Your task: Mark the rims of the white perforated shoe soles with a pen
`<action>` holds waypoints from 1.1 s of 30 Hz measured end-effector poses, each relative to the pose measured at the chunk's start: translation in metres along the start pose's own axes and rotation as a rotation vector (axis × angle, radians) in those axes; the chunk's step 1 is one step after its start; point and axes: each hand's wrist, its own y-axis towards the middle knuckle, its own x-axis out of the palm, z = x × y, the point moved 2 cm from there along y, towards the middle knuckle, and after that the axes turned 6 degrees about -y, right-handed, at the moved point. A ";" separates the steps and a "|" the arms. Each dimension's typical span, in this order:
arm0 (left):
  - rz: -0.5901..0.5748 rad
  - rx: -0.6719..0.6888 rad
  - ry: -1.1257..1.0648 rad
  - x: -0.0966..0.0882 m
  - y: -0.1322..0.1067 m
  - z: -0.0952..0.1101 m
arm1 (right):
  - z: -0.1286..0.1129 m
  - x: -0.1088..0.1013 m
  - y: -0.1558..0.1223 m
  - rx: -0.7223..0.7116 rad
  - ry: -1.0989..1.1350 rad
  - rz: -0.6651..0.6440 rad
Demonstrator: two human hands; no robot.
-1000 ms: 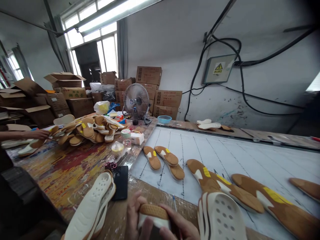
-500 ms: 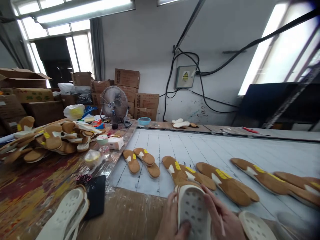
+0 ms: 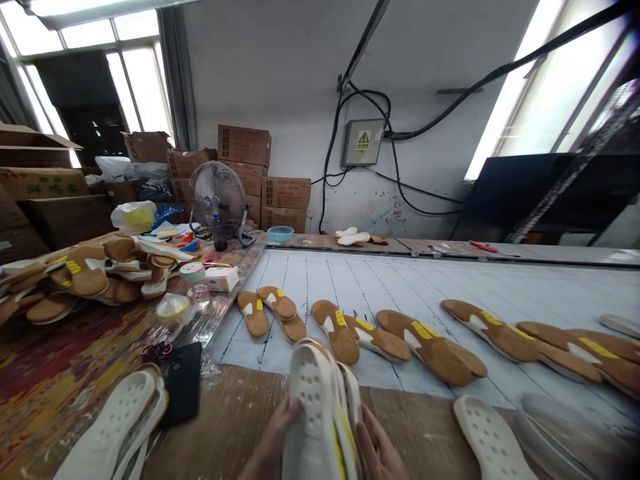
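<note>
Low at the front centre, my two hands hold a small stack of shoe soles (image 3: 310, 407) between them, standing nearly upright. The front sole shows its white, perforated inner side; yellow patches show between the layers. My left hand (image 3: 277, 430) grips the stack's left edge, thumb on the white face. My right hand (image 3: 377, 443) presses against the right side, its fingers partly hidden by the soles. Just beyond lie brown soles with white and yellow inlays (image 3: 335, 330). To the right rests a loose white sole (image 3: 493, 440); another white pair (image 3: 120, 417) lies left.
A black phone (image 3: 183, 383) lies left of my hands. Tape rolls, a small white box (image 3: 221, 279) and a heap of soles (image 3: 95, 270) cover the left table. Behind stand a fan (image 3: 218, 193) and cartons (image 3: 285, 193). More brown soles line the white lined sheet (image 3: 400, 280).
The stack has turned and fanned slightly, so its layered edges and yellow patches now show. My hands have moved left in the view, and the right one has shifted to the stack's side.
</note>
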 end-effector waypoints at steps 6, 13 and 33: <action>-0.064 -0.177 -0.370 -0.052 -0.021 0.019 | -0.005 0.039 -0.003 0.166 0.243 -0.044; -0.056 -0.138 -0.425 -0.078 -0.011 0.006 | 0.003 0.066 -0.016 0.286 0.201 -0.048; 0.124 0.191 -0.090 -0.050 -0.011 0.071 | -0.072 0.065 0.023 0.003 0.567 -0.228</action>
